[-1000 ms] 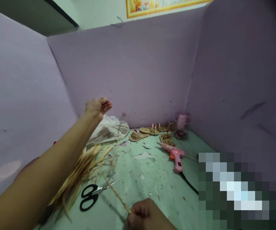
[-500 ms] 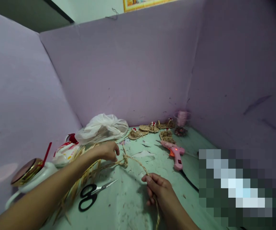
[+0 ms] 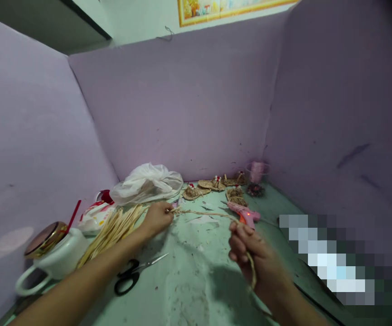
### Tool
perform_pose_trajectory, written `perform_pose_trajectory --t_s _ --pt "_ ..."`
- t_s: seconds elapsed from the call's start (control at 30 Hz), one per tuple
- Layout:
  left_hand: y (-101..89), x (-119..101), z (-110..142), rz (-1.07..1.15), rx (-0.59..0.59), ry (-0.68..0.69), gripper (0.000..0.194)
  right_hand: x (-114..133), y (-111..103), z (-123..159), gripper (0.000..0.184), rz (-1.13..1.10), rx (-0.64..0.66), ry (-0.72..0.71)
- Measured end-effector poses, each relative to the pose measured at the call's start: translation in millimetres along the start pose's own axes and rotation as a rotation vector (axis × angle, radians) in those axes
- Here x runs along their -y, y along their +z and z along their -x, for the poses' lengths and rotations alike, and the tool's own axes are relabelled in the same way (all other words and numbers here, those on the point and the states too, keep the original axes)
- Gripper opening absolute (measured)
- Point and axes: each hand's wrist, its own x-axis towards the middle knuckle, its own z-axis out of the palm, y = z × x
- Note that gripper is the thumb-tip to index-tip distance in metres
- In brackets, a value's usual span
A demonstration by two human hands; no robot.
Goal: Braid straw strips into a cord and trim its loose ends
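Observation:
A thin braided straw cord [image 3: 204, 213] stretches between my two hands over the green tabletop. My left hand [image 3: 158, 216] is closed on its far end, where short strands stick out past the fingertips. My right hand [image 3: 250, 244] grips the cord farther along, and the rest trails down past the wrist toward the lower edge. Below my left forearm lie black-handled scissors [image 3: 131, 276], blades pointing right. Left of that forearm is a bundle of loose straw strips [image 3: 114, 226]. Just beyond my right hand rests a pink glue gun [image 3: 245, 213], its handle partly hidden.
Several small woven straw slippers [image 3: 196, 192] with red-and-white trims lie along the back wall. A white plastic bag [image 3: 150, 183] is at back left. At left stand a white mug [image 3: 63, 256] and a gold-rimmed round container [image 3: 44, 240]. A clear cup [image 3: 257, 174] stands at the back right corner.
My right hand has moved right and up, pulling the cord from slack to nearly straight. My left hand has closed on its end; the loop near it is gone.

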Motion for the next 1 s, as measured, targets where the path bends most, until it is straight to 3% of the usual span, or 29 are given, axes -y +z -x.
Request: perform_pose_trajectory --t_s 0.13,0.3,0.43,0.6,0.77,0.87,1.0 --pt "-25.1 -3.8 -7.5 0.187 -0.098 0.049 0.022 15.0 -8.7 -5.5 0.026 -0.091 -0.134 -0.03" --pt "-50.8 -11.3 -10.1 0.257 -0.172 0.029 0.036 2.8 -3.9 -2.7 0.022 -0.045 -0.106 0.003" --pt "-68.0 -12.4 -5.6 0.152 -0.097 0.058 0.029 3.7 -3.7 -2.9 0.019 -0.068 -0.136 0.016" --pt "-96.9 -7.2 0.0 -0.287 -0.118 0.243 0.024 14.5 -11.9 -9.5 0.015 -0.166 -0.243 -0.018" --pt "-126.3 2.7 -5.9 -0.352 -0.24 0.046 0.014 16.8 -11.8 -9.2 0.014 -0.135 -0.224 -0.039" --pt "-119.7 1.5 -6.3 -0.287 -0.13 0.011 0.014 14.9 -8.1 -5.9 0.014 -0.065 -0.171 -0.014" --pt "-73.1 -16.1 5.7 -0.09 0.141 0.053 0.014 10.4 -2.0 -0.2 0.02 0.03 -0.04 0.028"
